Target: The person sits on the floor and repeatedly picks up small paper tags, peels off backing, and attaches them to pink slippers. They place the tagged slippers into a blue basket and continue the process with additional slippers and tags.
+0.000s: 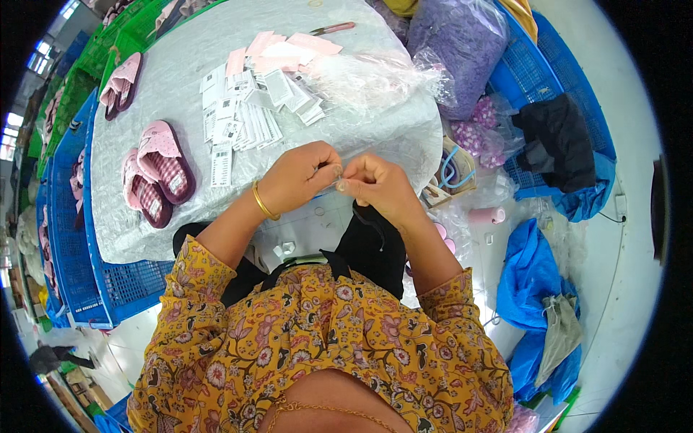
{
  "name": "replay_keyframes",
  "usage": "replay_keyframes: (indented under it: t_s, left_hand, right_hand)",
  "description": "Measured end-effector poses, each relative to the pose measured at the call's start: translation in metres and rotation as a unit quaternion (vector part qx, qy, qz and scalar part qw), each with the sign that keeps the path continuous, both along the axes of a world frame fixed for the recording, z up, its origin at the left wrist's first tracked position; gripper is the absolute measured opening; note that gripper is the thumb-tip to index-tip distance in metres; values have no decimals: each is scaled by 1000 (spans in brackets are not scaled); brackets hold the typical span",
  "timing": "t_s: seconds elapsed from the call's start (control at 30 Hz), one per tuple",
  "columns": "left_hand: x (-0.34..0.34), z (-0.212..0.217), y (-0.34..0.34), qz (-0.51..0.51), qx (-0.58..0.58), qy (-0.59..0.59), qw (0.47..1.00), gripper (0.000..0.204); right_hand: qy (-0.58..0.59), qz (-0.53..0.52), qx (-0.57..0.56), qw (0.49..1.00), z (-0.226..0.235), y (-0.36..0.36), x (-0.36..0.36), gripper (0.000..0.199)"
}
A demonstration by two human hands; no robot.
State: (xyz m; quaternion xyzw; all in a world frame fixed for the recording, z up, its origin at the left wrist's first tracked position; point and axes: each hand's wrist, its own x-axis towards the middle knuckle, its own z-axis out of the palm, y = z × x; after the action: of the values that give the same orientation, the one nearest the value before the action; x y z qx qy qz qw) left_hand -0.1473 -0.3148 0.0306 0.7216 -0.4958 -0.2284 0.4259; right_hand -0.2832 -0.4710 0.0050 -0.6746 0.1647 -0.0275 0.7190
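My left hand (302, 175), with a gold bangle at the wrist, and my right hand (381, 186) meet just over the near edge of the table. Thumb and fingers are pinched together on both. Between them is a small, thin, clear-looking bit, too small to name. Farther in on the table lies a spread of white printed tags (245, 123), with pale pink cards (289, 49) behind them. Two pink slippers with dark checked insoles, one of them a slipper (164, 160) resting partly over the other, lie left of the tags.
Another pair of pink slippers (121, 85) sits at the table's far left. Clear plastic bags (375, 79) and red-handled snips (334, 29) lie at the back. Blue crates (133, 285) flank the table. A purple-filled bag (458, 54) and an open box (451, 173) stand to the right.
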Motion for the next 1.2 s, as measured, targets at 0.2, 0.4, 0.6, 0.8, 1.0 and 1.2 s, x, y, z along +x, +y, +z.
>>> replay_keyframes:
  t_s: [0.2, 0.4, 0.6, 0.8, 1.0, 1.2]
  left_hand:
    - [-1, 7, 23, 80, -16, -37, 996, 15]
    - [-10, -2, 45, 101, -53, -69, 991, 10]
    - [26, -18, 87, 223, -81, -114, 965, 10]
    - [112, -36, 114, 294, 10, -297, 909, 31]
    - [147, -29, 70, 260, -6, -250, 933, 37]
    - [205, -39, 26, 272, 52, -114, 954, 34]
  right_hand:
    - [-65, -37, -240, 968, 15, 14, 2, 27]
    - [20, 12, -31, 999, 16, 41, 13, 12]
    - [-22, 53, -43, 997, 1, 58, 22, 11]
    - [-54, 48, -33, 997, -1, 68, 39, 11]
    - [-47, 53, -4, 997, -10, 68, 42, 11]
    - [-22, 47, 1, 999, -7, 61, 38, 11]
